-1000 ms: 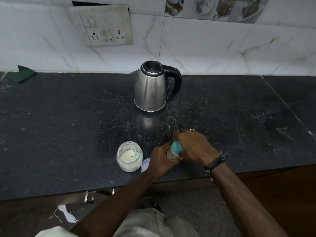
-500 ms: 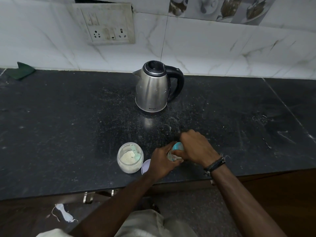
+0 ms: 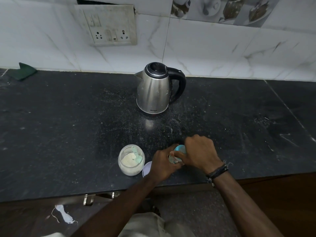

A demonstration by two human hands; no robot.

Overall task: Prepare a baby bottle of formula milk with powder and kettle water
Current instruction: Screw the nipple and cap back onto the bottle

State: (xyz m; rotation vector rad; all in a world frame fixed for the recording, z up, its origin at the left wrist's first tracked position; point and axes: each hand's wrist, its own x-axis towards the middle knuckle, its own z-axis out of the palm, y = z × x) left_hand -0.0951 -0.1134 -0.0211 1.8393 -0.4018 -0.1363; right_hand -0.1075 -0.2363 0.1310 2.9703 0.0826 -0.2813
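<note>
Left hand (image 3: 162, 164) wraps baby bottle (image 3: 173, 159) body near counter (image 3: 51, 134) front edge. Right hand (image 3: 200, 153) grips teal cap (image 3: 180, 148) on top, likely twisting. Open powder jar (image 3: 131, 159) at 9 o'clock of bottle, scoop inside; its lid (image 3: 146, 168) between jar and left hand. Kettle (image 3: 156, 88) at 12 o'clock, well apart. Risks: hard twist tips bottle; left elbow or wrist knocks jar, spilling powder.

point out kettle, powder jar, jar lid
kettle (image 3: 154, 89): head view, on its steel body.
powder jar (image 3: 130, 159): head view, on the powder seen through its open mouth.
jar lid (image 3: 147, 168): head view, on the visible part of the lid, right of the jar.
</note>
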